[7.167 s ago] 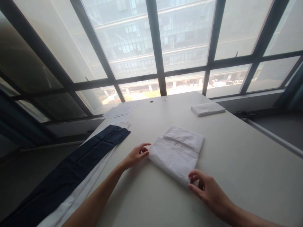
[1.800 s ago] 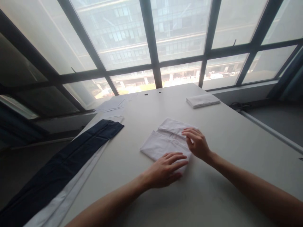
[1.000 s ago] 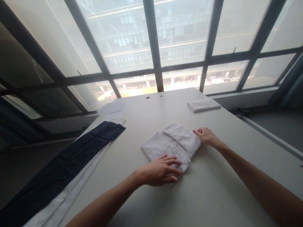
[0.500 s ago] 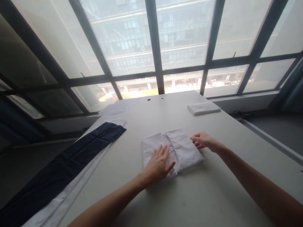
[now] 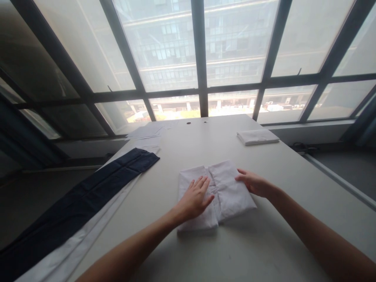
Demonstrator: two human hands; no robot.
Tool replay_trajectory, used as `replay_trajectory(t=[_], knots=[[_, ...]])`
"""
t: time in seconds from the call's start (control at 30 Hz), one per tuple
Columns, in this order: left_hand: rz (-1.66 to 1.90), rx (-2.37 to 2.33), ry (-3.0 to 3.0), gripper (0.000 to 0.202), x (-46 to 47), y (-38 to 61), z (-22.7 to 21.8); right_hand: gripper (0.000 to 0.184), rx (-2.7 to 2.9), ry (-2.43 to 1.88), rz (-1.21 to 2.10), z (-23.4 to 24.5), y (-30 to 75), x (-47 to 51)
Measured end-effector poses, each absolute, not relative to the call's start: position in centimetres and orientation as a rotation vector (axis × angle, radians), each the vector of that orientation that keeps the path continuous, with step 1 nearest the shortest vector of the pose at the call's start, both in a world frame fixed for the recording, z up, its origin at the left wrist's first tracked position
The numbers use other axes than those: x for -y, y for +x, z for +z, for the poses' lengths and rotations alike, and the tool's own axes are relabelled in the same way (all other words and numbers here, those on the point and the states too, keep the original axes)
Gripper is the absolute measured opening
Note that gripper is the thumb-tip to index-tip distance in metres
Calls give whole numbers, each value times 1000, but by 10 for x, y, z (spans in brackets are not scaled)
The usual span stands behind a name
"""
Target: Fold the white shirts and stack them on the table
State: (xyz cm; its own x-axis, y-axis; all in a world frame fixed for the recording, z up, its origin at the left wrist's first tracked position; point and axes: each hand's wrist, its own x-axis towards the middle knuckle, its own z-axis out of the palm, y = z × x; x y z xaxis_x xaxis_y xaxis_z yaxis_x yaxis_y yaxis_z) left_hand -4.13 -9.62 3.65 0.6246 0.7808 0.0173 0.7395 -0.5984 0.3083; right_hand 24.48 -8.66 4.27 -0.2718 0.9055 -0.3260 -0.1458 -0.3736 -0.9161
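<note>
A white garment (image 5: 232, 192), folded into a flat rectangle with a seam down its middle, lies on the white table (image 5: 188, 254). My left hand (image 5: 195, 199) rests flat on its left half, fingers stretched out and thumb apart. At the right edge of the garment, my right hand (image 5: 254, 183) pinches the fabric between thumb and fingers; some of those fingertips are hidden. The near right corner of the cloth looks slightly lifted from the tabletop.
Dark blue folded trousers (image 5: 88, 192) lie along the table's left side, over white cloth (image 5: 85, 239). Thin white sheets (image 5: 147, 131) are at the far left. Another folded white cloth (image 5: 258, 136) sits at the far right. Windows (image 5: 164, 47) rise behind the table.
My right hand has closed onto the garment's right edge, where its fingers were beside it before. My left hand stays on the garment. The view has shifted slightly.
</note>
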Motion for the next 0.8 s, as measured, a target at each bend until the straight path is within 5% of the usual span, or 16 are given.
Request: replay_trajectory(t=[0.5,0.67,0.8], knots=[[458,-1219,2456,74,72,-47,22,67,950,-1385,1454,89,175,85],[965,-1236,1828,41,52,-51,31,71,1065,-1402,1366,103,136,85],[1034,-1123,1227,45,37,-60,32,80,1183,-1375,1328,104,99,86]])
